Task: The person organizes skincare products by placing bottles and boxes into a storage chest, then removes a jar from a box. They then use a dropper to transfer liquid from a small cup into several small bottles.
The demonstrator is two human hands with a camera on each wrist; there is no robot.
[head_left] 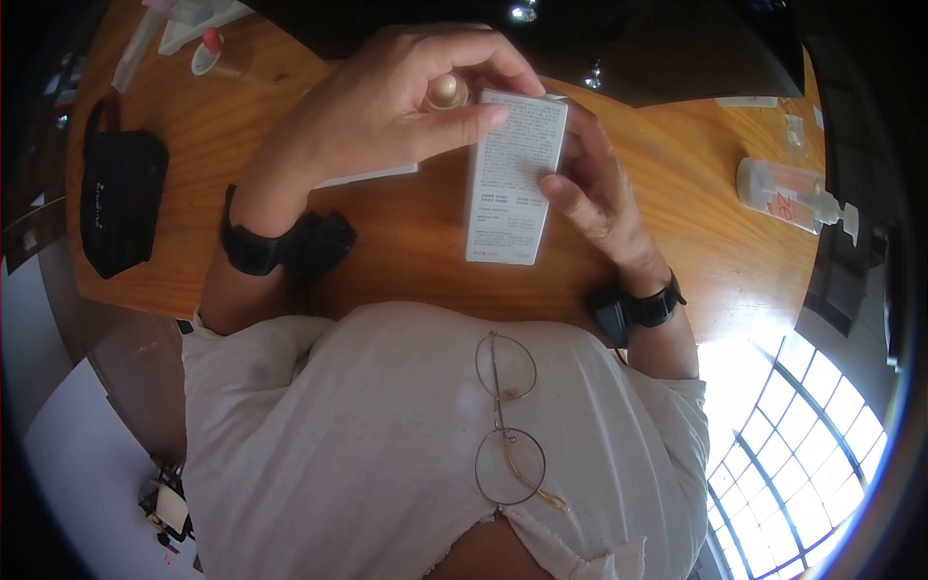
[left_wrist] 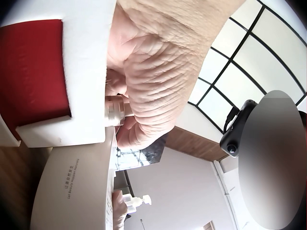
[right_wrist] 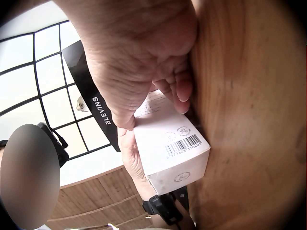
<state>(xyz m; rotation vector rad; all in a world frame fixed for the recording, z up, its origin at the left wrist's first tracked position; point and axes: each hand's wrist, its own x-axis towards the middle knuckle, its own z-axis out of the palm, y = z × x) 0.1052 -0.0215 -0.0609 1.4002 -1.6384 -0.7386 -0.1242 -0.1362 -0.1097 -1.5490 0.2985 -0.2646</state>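
Observation:
A tall white box (head_left: 517, 184) with small print stands out in the head view, between both hands. My left hand (head_left: 387, 106) arches over its top end, thumb on the printed face and index finger at the top edge. My right hand (head_left: 604, 198) grips its right side, thumb in front. A barcode shows on the box (right_wrist: 168, 139) in the right wrist view. Behind the left thumb is a round gold-coloured cap (head_left: 447, 92). A clear cylinder (left_wrist: 115, 111) shows beside the left fingers in the left wrist view; whether they hold it I cannot tell.
On the wooden table (head_left: 387, 232) lie a black pouch (head_left: 121, 188) at the left, a pump bottle (head_left: 783, 193) at the right and a white cup (head_left: 206, 56) at the back left. A white item with a red panel (left_wrist: 33, 72) fills the left wrist view's upper left.

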